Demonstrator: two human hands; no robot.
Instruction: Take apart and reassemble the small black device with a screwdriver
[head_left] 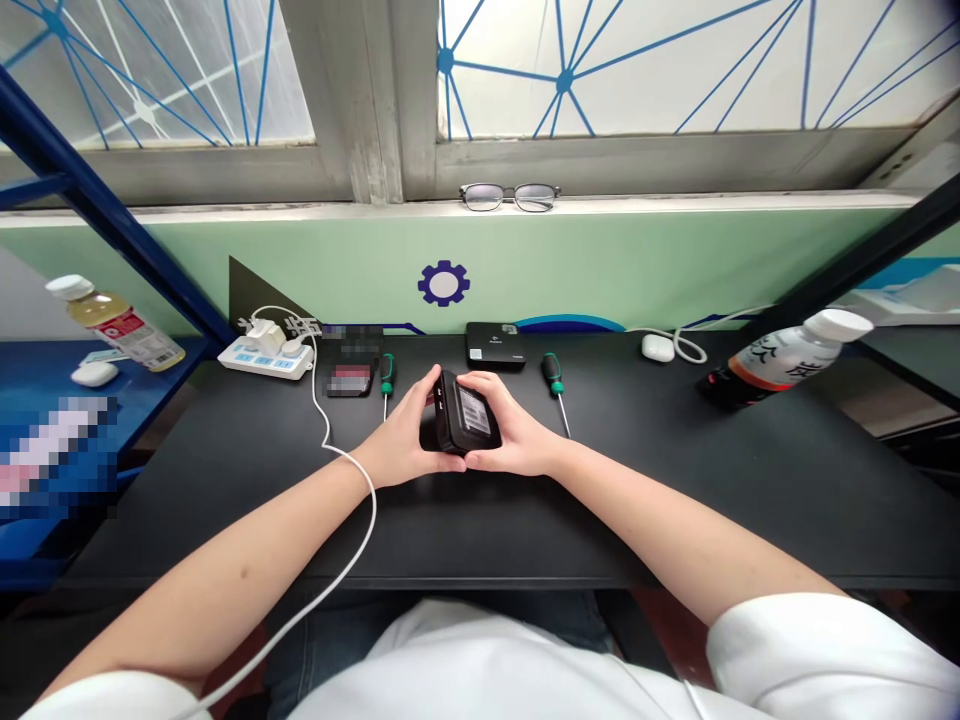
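Observation:
Both hands hold a small black box-shaped device (pixel 463 415) with a white label on its upturned face, just above the middle of the black desk (pixel 225 470). My left hand (pixel 405 435) wraps its left side with fingers curled round it. My right hand (pixel 510 430) grips its right side, thumb on top. A green-handled screwdriver (pixel 386 378) lies just left of the hands, and a second screwdriver (pixel 556 385) lies to the right. A second black box (pixel 494 343) sits behind them near the wall.
A white power strip (pixel 266 355) with a cable running over my left arm sits at the back left. A bottle (pixel 787 358) lies at the right, a white earbud case (pixel 658 347) beside it. Glasses (pixel 510 196) rest on the sill. A blue shelf (pixel 45 400) holds another bottle (pixel 116 322).

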